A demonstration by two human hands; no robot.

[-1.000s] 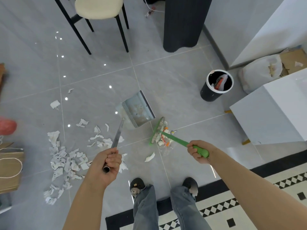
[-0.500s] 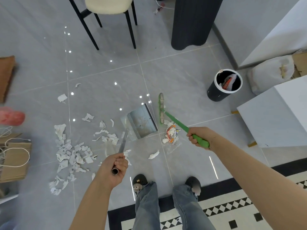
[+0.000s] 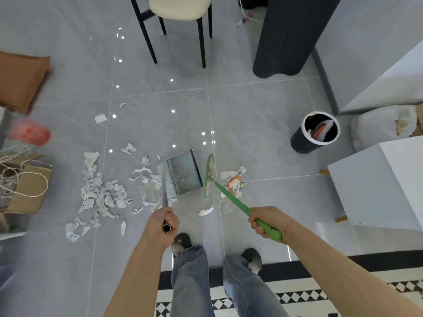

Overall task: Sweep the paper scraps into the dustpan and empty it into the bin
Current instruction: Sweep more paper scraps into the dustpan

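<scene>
The sweeping is barely begun. The left hand (image 3: 163, 221) is wrapped round the metal handle of the dustpan (image 3: 183, 172), which sits on the floor with almost nothing visible in its tray. The right hand (image 3: 266, 223) grips the green broom (image 3: 209, 176), its head just beside the pan's right edge. Most paper scraps (image 3: 103, 193) lie scattered left of the pan, with a smaller clump (image 3: 233, 180) right of the broom. The bin (image 3: 317, 133) stands well apart to the right, so emptying is yet to come.
</scene>
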